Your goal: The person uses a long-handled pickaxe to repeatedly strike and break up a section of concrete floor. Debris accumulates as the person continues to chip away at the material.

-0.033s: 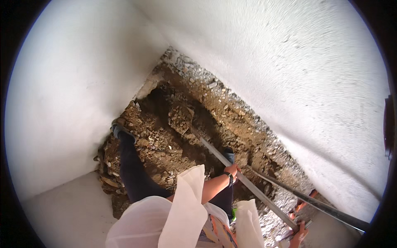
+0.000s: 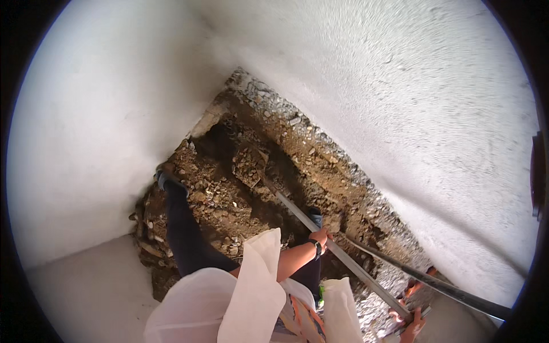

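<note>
A long-handled shovel (image 2: 361,272) slants down and away from me, from the lower right toward the middle of the pit. Soil and stones heap over its blade (image 2: 250,166), so most of the metal is covered. My left hand (image 2: 320,238), with a dark band on the wrist, is closed round the middle of the handle. Near the handle's upper end at the lower right, my right hand (image 2: 414,328) grips it, partly hidden. Loose brown earth (image 2: 214,197) with pale stones lies around the blade and my feet.
White walls (image 2: 91,143) meet at a far corner; the right wall (image 2: 400,103) runs along a trench edge of rubble (image 2: 303,134). A dark hollow (image 2: 220,137) opens beyond the blade. A long dark bar (image 2: 434,280) lies slanted at right. My left shoe (image 2: 170,178) rests by the left wall.
The view has shifted very slightly. Both hands keep their hold on the shovel, and the heaped blade stays in nearly the same place.
</note>
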A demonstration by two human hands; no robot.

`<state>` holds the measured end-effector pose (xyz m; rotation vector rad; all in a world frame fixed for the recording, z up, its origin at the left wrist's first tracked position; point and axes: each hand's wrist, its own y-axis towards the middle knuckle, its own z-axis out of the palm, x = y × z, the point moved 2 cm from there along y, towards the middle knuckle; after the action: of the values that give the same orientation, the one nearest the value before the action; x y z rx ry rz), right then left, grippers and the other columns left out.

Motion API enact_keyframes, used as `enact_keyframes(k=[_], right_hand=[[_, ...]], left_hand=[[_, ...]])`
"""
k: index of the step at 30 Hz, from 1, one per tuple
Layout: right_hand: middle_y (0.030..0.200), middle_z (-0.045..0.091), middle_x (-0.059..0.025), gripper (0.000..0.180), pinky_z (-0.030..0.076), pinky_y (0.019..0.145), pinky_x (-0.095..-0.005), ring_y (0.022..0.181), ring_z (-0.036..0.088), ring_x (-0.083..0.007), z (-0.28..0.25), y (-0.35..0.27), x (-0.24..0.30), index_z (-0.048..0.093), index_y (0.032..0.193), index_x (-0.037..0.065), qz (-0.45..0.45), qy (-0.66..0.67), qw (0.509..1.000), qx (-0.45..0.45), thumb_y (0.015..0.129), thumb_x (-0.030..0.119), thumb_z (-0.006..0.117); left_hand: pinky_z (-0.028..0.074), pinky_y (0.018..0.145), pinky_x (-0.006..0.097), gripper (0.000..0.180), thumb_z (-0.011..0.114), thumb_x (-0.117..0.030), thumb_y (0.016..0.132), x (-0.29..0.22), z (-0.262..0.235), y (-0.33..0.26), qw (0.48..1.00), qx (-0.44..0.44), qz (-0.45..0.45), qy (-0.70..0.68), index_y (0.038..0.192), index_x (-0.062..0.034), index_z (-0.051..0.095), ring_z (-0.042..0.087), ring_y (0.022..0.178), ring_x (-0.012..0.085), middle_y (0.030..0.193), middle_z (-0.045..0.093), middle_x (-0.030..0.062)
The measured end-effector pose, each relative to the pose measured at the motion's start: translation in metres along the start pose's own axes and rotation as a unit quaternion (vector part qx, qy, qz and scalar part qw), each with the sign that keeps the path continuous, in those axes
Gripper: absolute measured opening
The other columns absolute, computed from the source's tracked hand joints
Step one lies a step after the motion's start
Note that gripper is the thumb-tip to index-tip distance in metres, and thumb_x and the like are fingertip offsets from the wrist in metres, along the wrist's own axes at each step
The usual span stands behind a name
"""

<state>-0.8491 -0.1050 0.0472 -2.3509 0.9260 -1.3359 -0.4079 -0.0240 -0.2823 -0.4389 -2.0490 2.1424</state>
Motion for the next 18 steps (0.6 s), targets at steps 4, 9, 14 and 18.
enact_keyframes(k=[4, 9, 14, 18], right_hand=[[0.063, 0.051, -0.0047, 0.041, 0.035, 0.034, -0.0311, 0.04, 0.045, -0.0149, -0.001, -0.001, 0.019, 0.052, 0.082, 0.003, -0.028, 0.035, 0.998, -0.037, 0.087, 0.04, 0.067], [0.064, 0.051, -0.0037, 0.035, 0.031, 0.033, -0.0291, 0.046, 0.046, -0.0121, 0.042, -0.017, 0.098, 0.05, 0.082, 0.004, -0.039, -0.027, 0.995, 0.093, 0.087, 0.035, 0.065], [0.059, 0.05, -0.0042, 0.024, 0.038, 0.045, -0.0309, 0.051, 0.046, -0.0155, 0.082, -0.057, 0.16, 0.057, 0.078, 0.001, -0.158, -0.045, 0.98, 0.115, 0.088, 0.022, 0.067], [0.062, 0.049, -0.003, 0.028, 0.031, 0.035, -0.0268, 0.042, 0.04, -0.0113, 0.163, -0.063, 0.174, 0.05, 0.08, 0.006, -0.207, 0.032, 0.969, 0.128, 0.089, 0.029, 0.063]], left_hand=[[0.038, 0.057, 0.042, 0.029, 0.049, -0.02, 0.096, -0.045, 0.028, -0.065, 0.992, 0.003, -0.047, 0.116, 0.071, -0.0071, 0.049, 0.042, 0.059, 0.0203, 0.069, 0.048, 0.0071], [0.048, 0.069, 0.042, 0.022, 0.049, -0.017, 0.1, -0.092, -0.03, -0.108, 0.995, 0.082, 0.056, -0.027, 0.08, -0.0062, 0.05, 0.048, 0.067, 0.0209, 0.069, 0.046, 0.0065], [0.049, 0.073, 0.044, 0.012, 0.053, -0.017, 0.099, -0.168, -0.058, -0.235, 0.971, 0.064, 0.082, -0.216, 0.098, -0.0052, 0.05, 0.05, 0.07, 0.0221, 0.075, 0.048, 0.0053], [0.047, 0.074, 0.047, 0.017, 0.054, -0.02, 0.097, -0.223, -0.139, -0.27, 0.931, 0.074, 0.125, -0.336, 0.088, -0.0067, 0.05, 0.051, 0.073, 0.0236, 0.075, 0.049, 0.0064]])
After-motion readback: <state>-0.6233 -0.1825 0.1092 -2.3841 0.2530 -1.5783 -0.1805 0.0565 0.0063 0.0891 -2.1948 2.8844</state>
